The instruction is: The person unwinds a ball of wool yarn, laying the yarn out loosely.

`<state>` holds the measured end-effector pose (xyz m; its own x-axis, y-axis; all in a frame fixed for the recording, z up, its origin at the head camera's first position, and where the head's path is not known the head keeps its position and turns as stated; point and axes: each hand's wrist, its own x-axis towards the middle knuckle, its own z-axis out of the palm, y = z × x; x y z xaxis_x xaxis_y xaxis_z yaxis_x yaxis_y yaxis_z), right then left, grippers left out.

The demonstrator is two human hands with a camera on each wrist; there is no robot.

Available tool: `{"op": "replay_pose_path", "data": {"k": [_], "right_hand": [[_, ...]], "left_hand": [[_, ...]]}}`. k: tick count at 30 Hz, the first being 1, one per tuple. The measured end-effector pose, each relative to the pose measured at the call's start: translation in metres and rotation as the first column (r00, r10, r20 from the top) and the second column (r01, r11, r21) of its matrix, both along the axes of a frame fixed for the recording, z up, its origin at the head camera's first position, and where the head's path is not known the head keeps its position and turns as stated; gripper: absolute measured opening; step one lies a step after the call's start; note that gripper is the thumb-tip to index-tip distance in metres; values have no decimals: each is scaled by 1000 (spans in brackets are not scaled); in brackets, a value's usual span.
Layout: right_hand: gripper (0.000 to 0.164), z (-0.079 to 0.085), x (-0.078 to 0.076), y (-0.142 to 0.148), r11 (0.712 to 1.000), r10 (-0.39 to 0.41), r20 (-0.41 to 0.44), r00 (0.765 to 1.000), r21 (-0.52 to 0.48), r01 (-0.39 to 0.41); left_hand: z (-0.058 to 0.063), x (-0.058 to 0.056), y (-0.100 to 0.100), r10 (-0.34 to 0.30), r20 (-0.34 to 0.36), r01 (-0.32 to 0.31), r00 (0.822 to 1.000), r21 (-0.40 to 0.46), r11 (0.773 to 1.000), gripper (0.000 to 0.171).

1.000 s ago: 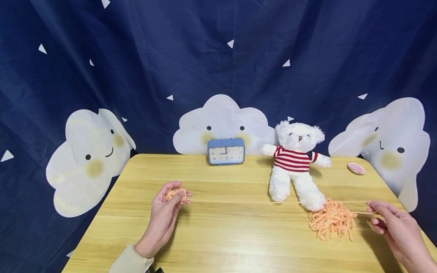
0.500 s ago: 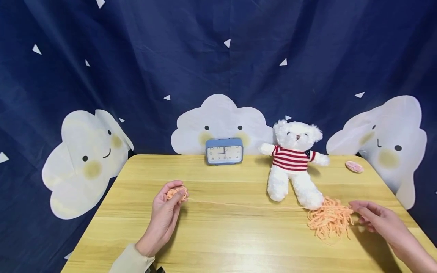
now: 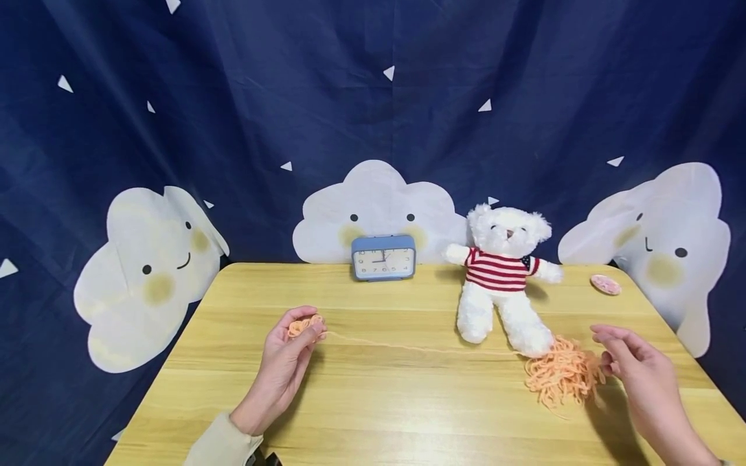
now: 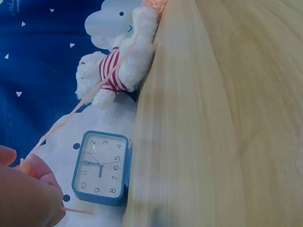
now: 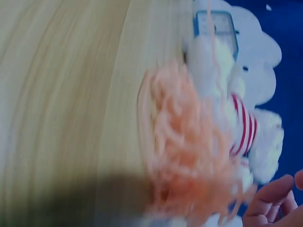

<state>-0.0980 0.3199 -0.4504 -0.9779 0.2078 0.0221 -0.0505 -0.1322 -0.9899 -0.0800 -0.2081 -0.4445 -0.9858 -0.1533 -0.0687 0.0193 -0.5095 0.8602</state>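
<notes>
In the head view my left hand (image 3: 280, 369) holds a small coil of peach yarn (image 3: 300, 327) between thumb and fingers, over the left part of the table. From it a single strand (image 3: 419, 349) runs across to a loose heap of the same yarn (image 3: 562, 375) at the right. My right hand (image 3: 644, 382) is just right of the heap, its fingers loosely bent and the index finger raised. In the right wrist view, the heap (image 5: 184, 146) is blurred, and the fingers (image 5: 274, 198) are close to its edge with thumb and index apart.
A white teddy bear (image 3: 501, 272) in a striped shirt sits at the table's back, one foot against the heap. Left of it stands a blue alarm clock (image 3: 383, 259). A small pink oval object (image 3: 606, 285) lies at the back right. A dark blue curtain (image 3: 326, 84) hangs behind.
My right hand has moved left to the heap and let go of the strand it was pulling out. My left hand keeps its coil, and the strand between coil and heap now shows more plainly.
</notes>
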Motion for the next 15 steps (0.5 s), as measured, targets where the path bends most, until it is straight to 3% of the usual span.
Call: {"op": "replay_pose_path", "data": {"k": [3,6,11,15], "right_hand": [[20,5,-2,-23,999,-40,-29,999,12,41],[16,8,-2,-45,998,-27,-38,999,64,29],[13,8,-3,-81,988,79,-26,997,135,-75],[16,6,-7,-110,964,181,50,982,189,-188]], "left_hand": [[0,0,-1,-12,11,12,1000,-16,1000,35],[1,1,-1,-12,11,13,1000,-26,1000,35],[2,2,0,-11,0,11,1000,-26,1000,27],[1,3,1,-14,-2,14,1000,-24,1000,27]]}}
